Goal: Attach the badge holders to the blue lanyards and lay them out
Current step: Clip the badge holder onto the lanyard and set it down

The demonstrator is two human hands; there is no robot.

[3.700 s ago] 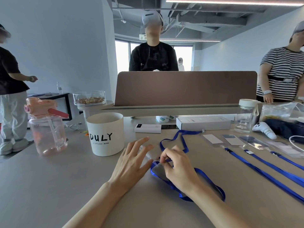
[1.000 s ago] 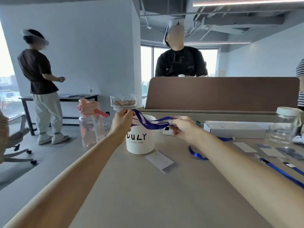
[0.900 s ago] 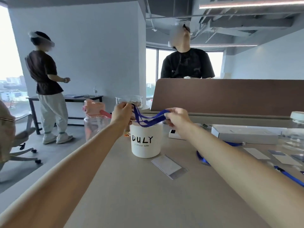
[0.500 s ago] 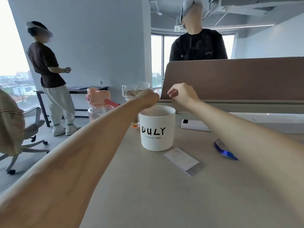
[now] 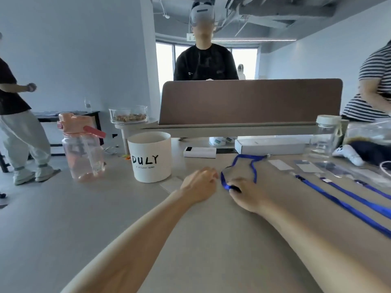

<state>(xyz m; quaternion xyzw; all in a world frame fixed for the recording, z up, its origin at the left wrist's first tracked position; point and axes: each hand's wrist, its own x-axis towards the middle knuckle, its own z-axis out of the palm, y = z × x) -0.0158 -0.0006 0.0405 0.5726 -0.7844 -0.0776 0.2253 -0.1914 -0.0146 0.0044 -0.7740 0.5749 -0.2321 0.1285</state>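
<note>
**Head view.** The left hand (image 5: 198, 185) lies on the table (image 5: 105, 218) just right of the white cup (image 5: 151, 157). Its back faces up and its fingers (image 5: 208, 172) bend down toward the table top; whether they hold anything cannot be told. A clear badge holder (image 5: 170, 183) lies flat on the table, its right part hidden beneath that hand. The right hand (image 5: 247, 194) rests just beside the left, its fingers closed on the near end of a blue lanyard (image 5: 254, 171) at the thumb side. From there the strap runs away across the table as an open loop, its far end near a white box (image 5: 270, 145). To the right, well apart from the hands, three other lanyards (image 5: 342, 205) lie straight and side by side, with a row of badge holders (image 5: 280, 164) beyond their far ends. A pink bottle (image 5: 82, 153) stands left of the cup, and a glass jar (image 5: 325, 140) stands near the box. A brown partition (image 5: 249, 100) closes the far edge of the table, and a person in black (image 5: 205, 62) stands behind it
</note>
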